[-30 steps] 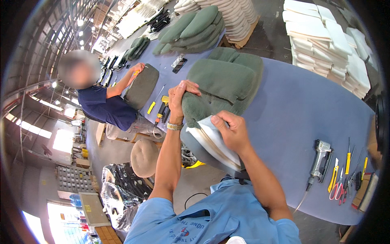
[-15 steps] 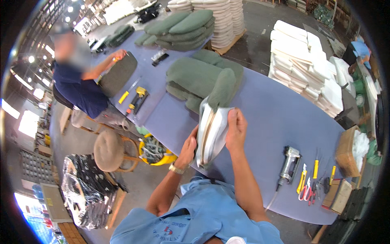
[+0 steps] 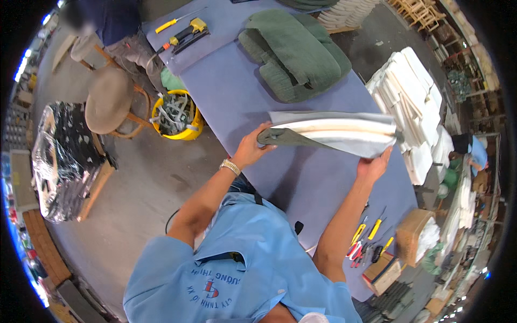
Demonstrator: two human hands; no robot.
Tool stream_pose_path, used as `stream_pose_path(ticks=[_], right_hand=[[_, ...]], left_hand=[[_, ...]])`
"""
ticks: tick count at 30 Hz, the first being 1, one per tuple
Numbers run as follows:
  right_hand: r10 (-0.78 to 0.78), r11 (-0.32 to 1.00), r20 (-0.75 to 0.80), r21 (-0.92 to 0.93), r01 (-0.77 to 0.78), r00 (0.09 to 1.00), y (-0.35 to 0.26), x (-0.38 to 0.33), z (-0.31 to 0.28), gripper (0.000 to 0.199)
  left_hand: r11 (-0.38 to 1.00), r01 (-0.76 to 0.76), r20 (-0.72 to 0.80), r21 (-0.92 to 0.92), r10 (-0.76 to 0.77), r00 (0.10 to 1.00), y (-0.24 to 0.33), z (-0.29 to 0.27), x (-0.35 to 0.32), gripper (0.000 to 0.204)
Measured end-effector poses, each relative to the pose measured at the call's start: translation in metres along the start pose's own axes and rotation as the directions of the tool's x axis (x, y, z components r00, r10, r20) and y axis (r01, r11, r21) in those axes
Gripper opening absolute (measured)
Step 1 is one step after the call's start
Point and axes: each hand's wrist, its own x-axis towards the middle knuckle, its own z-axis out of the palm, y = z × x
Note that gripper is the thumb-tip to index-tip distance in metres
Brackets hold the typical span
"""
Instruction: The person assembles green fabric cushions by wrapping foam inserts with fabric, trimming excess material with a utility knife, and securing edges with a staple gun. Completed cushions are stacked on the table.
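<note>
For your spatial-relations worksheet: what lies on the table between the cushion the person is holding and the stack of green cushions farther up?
Nothing: in the head view, only bare purple tabletop separates the held cushion from the green cushions.

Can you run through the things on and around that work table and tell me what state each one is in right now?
seat cushion: lifted off the table, held at both ends.
left hand: gripping the cushion's left end.
right hand: gripping its right end.
green cushions: stacked on the table, untouched.
yellow bucket: upright on the floor, full of scraps.
hand tools: lying loose on the table.
</note>
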Motion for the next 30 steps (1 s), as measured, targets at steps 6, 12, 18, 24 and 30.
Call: stream_pose_path(ticks=[6,12,18,24,30], right_hand=[[0.096,0.886,-0.103,-0.444,-0.132,0.990,0.009,0.055,-0.139,0.036],[-0.289,0.351,0.480,-0.752,0.559,0.828,-0.017,-0.029,-0.059,0.035],[0.176,0.240,0.795,-0.606,0.758,0.580,0.015,-0.082,0.027,0.025],[0.248,0.418,0.848,-0.529,0.738,0.468,0.039,-0.095,0.030,0.017],[0.167,0.534,0.845,-0.510,0.674,0.508,0.056,-0.096,0.008,0.017]], left_hand=[[0.917,-0.250,0.034,0.310,0.252,0.967,0.059,0.046,-0.026,0.070],[0.922,-0.173,0.044,0.345,0.168,0.985,0.082,0.044,-0.026,0.067],[0.954,-0.105,0.046,0.280,0.096,0.994,0.078,0.027,-0.008,0.064],[0.980,-0.038,0.145,0.195,0.010,0.989,0.065,0.010,0.004,0.064],[0.962,-0.136,0.160,0.235,0.099,0.982,0.065,0.007,0.009,0.060]])
